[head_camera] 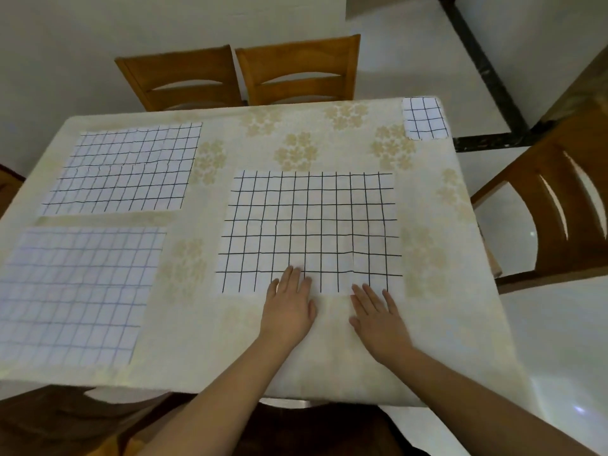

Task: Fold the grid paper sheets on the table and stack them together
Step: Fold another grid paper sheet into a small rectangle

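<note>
**Both hands lying flat at the near edge of the centre sheet**

You are resting your left hand (289,307) palm down with its fingers straight and close together, their tips lying on the near edge of the large grid sheet (309,230) in the middle of the table (329,357); your right hand (378,317) is lying flat just beside it, fingers straight and slightly spread, the tips touching that same near edge; neither hand is gripping or pinching anything.

The large grid sheet is lying unfolded and flat on the flowered tablecloth; two more unfolded sheets are lying well to your left, the far-left sheet (125,169) toward the far side and the near-left sheet (79,294) toward you, apart from one another; a small folded sheet (426,118) is sitting at the far right corner of the table.

Two wooden chairs (237,77) are standing behind the far edge; another chair (559,199) is standing at your right.
</note>
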